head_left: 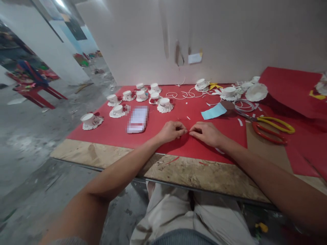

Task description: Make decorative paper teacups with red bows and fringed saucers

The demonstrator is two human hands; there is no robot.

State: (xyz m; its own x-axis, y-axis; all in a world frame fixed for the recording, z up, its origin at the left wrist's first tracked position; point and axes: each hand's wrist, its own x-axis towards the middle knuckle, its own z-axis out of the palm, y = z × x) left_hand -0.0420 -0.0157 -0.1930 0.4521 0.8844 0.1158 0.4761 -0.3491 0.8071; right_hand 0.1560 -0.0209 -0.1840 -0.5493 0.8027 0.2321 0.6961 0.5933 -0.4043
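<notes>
My left hand (172,131) and my right hand (207,132) rest on the red paper sheet (114,127) near the table's front edge. Their fingertips meet in a pinch at one spot between them. Both hands are closed on a tiny piece that I cannot make out; it may be red paper. A blurred flat white item (138,119) lies just left of my left hand. A light blue paper piece (214,111) lies beyond my right hand.
Several small white paper hats with frilled brims (165,105) stand at the back left. Scissors with yellow and red handles (272,126) lie to the right, beside white paper strips (187,94) and scraps. A red chair (33,90) stands on the floor at left.
</notes>
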